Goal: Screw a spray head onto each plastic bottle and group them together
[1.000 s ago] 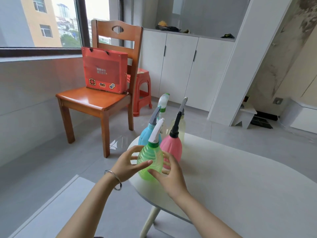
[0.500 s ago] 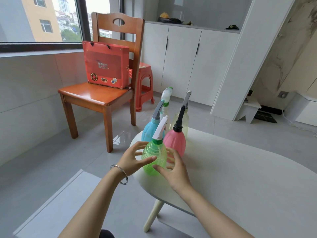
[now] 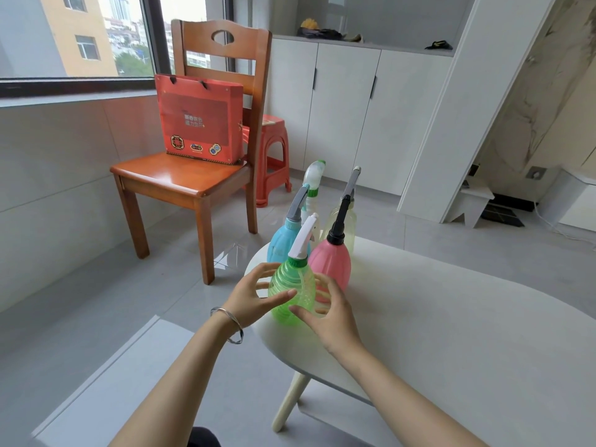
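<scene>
A cluster of spray bottles stands at the near-left end of the white table (image 3: 451, 333), each with a spray head on. The green bottle (image 3: 292, 293) with a white head is nearest. Behind it are a pink bottle (image 3: 332, 262) with a black head, a blue bottle (image 3: 279, 243) with a grey head, a pale yellow bottle (image 3: 350, 221) and a clear bottle (image 3: 313, 180) with a white-green head. My left hand (image 3: 254, 293) and right hand (image 3: 332, 317) cup the green bottle from both sides, with the thumbs on its front and the fingers spread behind it.
A wooden chair (image 3: 180, 179) carrying a red gift bag (image 3: 200, 119) stands on the floor to the left. Behind it are a red plastic stool (image 3: 272, 156) and white cabinets (image 3: 348, 108). A small white step stool (image 3: 471, 204) sits at the right.
Both hands stay cupped around the green bottle in the same pose. The bottle stands in the same spot beside the others; only the camera view has shifted a little.
</scene>
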Available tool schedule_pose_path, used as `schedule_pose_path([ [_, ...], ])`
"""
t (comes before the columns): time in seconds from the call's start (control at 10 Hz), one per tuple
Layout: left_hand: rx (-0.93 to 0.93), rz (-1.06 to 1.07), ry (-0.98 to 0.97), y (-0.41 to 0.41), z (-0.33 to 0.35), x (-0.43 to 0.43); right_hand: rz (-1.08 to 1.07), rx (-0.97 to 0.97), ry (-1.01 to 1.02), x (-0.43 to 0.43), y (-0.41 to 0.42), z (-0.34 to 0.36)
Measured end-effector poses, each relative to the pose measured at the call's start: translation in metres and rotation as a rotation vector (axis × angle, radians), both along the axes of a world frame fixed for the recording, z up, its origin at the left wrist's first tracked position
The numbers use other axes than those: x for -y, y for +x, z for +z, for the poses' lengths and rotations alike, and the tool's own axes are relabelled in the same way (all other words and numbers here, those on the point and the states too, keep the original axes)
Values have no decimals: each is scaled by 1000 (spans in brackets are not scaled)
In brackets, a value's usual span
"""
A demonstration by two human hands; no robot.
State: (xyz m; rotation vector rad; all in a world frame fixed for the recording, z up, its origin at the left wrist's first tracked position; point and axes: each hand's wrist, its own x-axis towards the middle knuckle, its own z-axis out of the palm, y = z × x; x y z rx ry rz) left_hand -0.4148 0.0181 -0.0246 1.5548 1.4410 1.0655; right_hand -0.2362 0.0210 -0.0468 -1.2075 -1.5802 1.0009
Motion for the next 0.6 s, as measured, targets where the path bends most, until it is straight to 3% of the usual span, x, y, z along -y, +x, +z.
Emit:
schedule_pose_path([
  [0.3,6,9,-14,0,0,0,-7,31,28,3,9,14],
  [0.4,-2,13,-8,-1,1,1,-5,-16,114,10,18,54],
  [0.6,59,31,9,-7,1,4,58,-396,565,33,62,202],
])
